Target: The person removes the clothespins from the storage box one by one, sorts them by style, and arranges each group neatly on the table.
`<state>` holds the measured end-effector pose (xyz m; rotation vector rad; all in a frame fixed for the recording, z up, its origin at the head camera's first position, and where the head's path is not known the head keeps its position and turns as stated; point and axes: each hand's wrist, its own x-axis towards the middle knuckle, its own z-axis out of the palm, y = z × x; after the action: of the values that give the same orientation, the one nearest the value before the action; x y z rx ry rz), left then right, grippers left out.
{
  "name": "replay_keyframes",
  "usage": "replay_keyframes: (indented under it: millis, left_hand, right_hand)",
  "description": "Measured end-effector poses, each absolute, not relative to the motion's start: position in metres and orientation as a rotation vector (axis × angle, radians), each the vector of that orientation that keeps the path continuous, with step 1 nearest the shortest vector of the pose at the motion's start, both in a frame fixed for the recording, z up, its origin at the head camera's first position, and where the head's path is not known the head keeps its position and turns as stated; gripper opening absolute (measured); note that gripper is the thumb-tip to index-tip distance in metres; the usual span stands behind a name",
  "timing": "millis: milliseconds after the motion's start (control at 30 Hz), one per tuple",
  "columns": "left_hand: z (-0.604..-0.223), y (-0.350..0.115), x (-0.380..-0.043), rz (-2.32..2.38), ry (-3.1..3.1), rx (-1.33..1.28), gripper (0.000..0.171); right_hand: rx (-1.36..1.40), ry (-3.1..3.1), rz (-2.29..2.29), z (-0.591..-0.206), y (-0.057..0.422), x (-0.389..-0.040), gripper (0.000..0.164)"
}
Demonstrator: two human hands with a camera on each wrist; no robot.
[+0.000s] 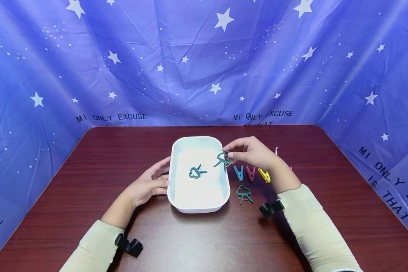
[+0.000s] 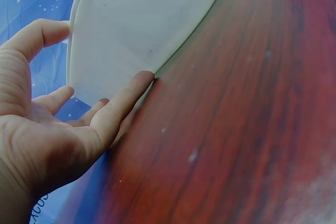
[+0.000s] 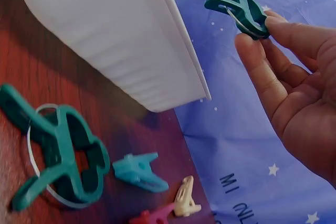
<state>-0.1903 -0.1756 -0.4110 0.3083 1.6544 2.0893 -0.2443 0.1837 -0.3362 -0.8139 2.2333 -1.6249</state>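
Observation:
My right hand [image 1: 255,153] pinches a green plant clip [image 3: 242,10] with a wire ring between thumb and fingertips. It holds the clip above the right rim of a white plastic tray [image 1: 198,198], its two prongs pointing away from the fingers. Inside the tray lies another green plant clip [image 1: 195,173]. My left hand [image 1: 145,187] touches the tray's left side with extended fingers; the left wrist view shows fingertips against its wall and rim. A third green plant clip [image 1: 244,193] lies on the table, right of the tray.
Right of the tray, a blue clip [image 1: 238,173], a red clip [image 1: 250,173] and a yellow clip [image 1: 264,175] lie in a row on the wooden table [image 1: 122,151]. Beyond the right wrist, a pale clip [image 1: 276,150] is partly hidden. A starry blue curtain [image 1: 190,105] hangs behind.

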Motion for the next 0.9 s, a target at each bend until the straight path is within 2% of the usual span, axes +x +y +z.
replay_keyframes:
  millis: [500, 900]
  left_hand:
    - [-0.411, -0.176, -0.19, 2.088, 1.657, 0.308, 0.088]
    - [-0.412, -0.176, -0.191, 2.084, 1.658, 0.308, 0.087]
  right_hand:
    - [-0.728, 2.323, -1.648, -0.348, 0.217, -0.225, 0.021]
    - [-0.783, 2.296, -1.69, -0.361, 0.246, -0.216, 0.021]
